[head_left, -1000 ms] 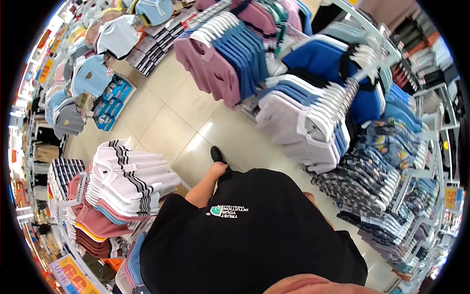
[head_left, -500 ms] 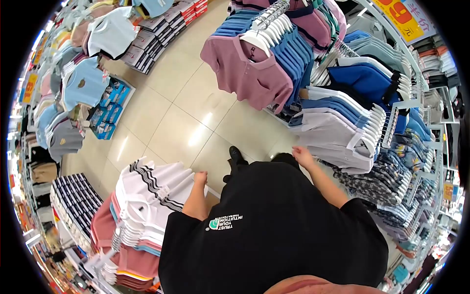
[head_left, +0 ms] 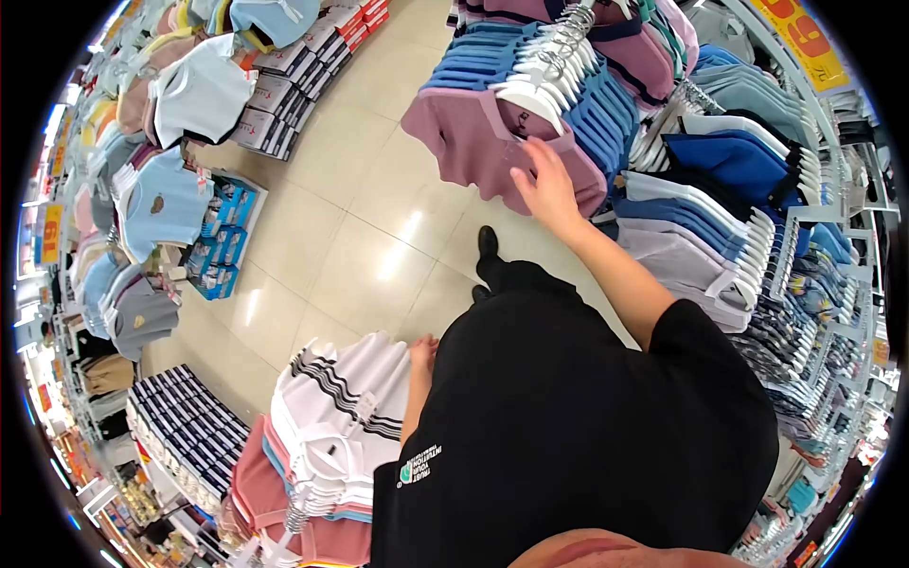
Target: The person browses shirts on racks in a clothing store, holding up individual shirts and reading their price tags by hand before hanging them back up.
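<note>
My right hand (head_left: pixel 549 185) reaches forward with its fingers apart, overlapping the front of a mauve polo shirt (head_left: pixel 464 133). That shirt hangs on a white hanger (head_left: pixel 532 100) at the front of a rail, with a row of blue shirts (head_left: pixel 606 104) behind it. Close to my body, my left hand (head_left: pixel 423 352) hangs low with its fingers curled in, nothing showing in it. Beside it is a white polo shirt with black stripes (head_left: pixel 341 388), at the front of another rack.
Stacked shoe boxes (head_left: pixel 189 426) stand at lower left, with blue boxes (head_left: pixel 222 232) farther up. T-shirts (head_left: pixel 166 204) hang along the left side. To the right are racks of grey shirts (head_left: pixel 677 260) and blue garments (head_left: pixel 724 161). Tiled floor (head_left: pixel 350 246) runs between the racks.
My right hand has risen from my side and moved forward to the mauve polo shirt, its fingers spreading. My body has turned and come closer to that rack; my left hand stays low.
</note>
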Demonstrator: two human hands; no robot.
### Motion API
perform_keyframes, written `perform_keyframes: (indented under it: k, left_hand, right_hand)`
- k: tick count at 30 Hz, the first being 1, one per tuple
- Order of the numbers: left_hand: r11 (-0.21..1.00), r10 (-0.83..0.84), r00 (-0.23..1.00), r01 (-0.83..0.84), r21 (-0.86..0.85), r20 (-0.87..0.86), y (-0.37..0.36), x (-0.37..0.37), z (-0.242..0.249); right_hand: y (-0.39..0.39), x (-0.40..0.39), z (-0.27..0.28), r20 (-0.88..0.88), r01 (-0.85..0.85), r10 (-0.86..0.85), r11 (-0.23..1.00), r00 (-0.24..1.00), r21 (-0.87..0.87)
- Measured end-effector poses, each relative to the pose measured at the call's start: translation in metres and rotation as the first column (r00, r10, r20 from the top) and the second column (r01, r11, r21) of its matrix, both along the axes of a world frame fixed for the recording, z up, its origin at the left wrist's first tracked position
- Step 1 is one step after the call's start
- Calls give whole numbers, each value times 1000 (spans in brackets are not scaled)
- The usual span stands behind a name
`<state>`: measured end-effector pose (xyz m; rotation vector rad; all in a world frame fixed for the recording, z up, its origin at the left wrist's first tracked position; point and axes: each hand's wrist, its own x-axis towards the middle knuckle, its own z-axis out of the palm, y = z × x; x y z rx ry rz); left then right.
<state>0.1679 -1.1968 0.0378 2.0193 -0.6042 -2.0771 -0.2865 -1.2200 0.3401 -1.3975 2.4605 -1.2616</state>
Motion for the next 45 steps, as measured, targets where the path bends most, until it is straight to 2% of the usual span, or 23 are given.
perform_keyframes:
  k: [1, 2, 5, 8, 9, 10, 12, 16, 18, 20, 22, 24, 25, 26, 28, 30, 34, 36, 37, 40, 43, 44, 45]
  left_hand:
    - [998, -62, 998, 62, -31, 18, 1, 2, -2]
    - [990, -125, 991, 128, -59, 45, -1, 8, -7]
    - [944, -291, 942, 311, -110, 167, -11, 36, -31]
    - [900, -371, 881, 419, -120, 292, -28, 78, -60]
    - [882, -396, 860, 453, -127, 322, -39, 91, -72]
    - [867, -413, 845, 479, -137, 340, -53, 100, -83]
    - [828, -461, 818, 536, -165, 345, -90, 115, -89]
    - [646, -650, 724, 686, -334, 230, -198, 19, 16]
    - [555, -692, 667, 736, -387, 277, -254, -24, 14]
    - [822, -505, 846, 532, -204, 172, -295, -110, 80]
    - [640, -706, 704, 683, -352, 82, -357, -143, 54]
    - [424, -810, 561, 762, -489, 172, -389, -207, 89]
    - [208, -856, 428, 798, -566, 288, -406, -238, 103]
    - [-15, -860, 298, 796, -605, 414, -418, -263, 119]
    - [-81, -871, 314, 666, -742, 377, -412, -309, 175]
    - [59, -925, 336, 591, -804, 179, -391, -342, 217]
    - [129, -974, 225, 464, -876, -24, -333, -366, 266]
    - [49, -996, 85, 458, -888, -11, -310, -360, 280]
    - [57, -996, 93, 459, -886, -16, -299, -355, 278]
    - [21, -992, 121, 412, -911, 32, -278, -350, 283]
    - [-110, -971, 168, 317, -942, 170, -269, -348, 297]
    - [-108, -969, 181, 308, -945, 170, -266, -349, 299]
    - [-107, -964, 203, 301, -948, 173, -265, -350, 300]
  right_hand:
    - [-13, -8, -13, 143, 50, -43, 998, 989, -46]
    - [-23, -12, -24, 153, 54, -44, 997, 987, -62]
    - [-48, -22, -45, 232, 297, -274, 952, 933, -71]
    - [-53, -29, -31, 281, 171, -176, 984, 943, 43]
    - [-53, -38, -34, 107, 107, -119, 988, 987, 110]
    - [-61, -44, -28, 112, 127, -139, 986, 984, 105]
    - [-60, -44, -8, 285, 11, -107, 948, 953, 319]
    - [-72, -38, -33, 239, 74, -147, 955, 960, 288]
    - [-76, -27, -28, 230, 119, -192, 948, 954, 296]
    - [-83, -18, -22, 284, 149, -255, 927, 924, 345]
    - [-85, -10, -26, 362, 217, -331, 921, 871, 322]
    - [-89, -11, -36, 219, 207, -283, 927, 934, 314]
    - [-91, -8, -36, 102, 234, -276, 923, 956, 305]
    - [-92, -9, -37, 99, 259, -302, 915, 948, 308]
    - [-98, -7, -40, 9, 263, -306, 833, 952, 486]
    - [-98, 1, -33, -7, 331, -365, 838, 931, 433]
    - [-88, 15, -19, -57, 283, -298, 808, 953, 517]
    - [-82, 21, -17, -65, 299, -305, 831, 950, 469]
    - [-80, 25, -16, -64, 291, -297, 831, 953, 474]
    - [-73, 22, -12, 8, 307, -340, 860, 940, 407]
    - [-66, 18, -21, 380, 364, -421, 906, 823, 216]
    - [-62, 16, -22, 372, 355, -411, 911, 832, 210]
    - [-60, 15, -24, 530, 394, -399, 910, 748, 129]
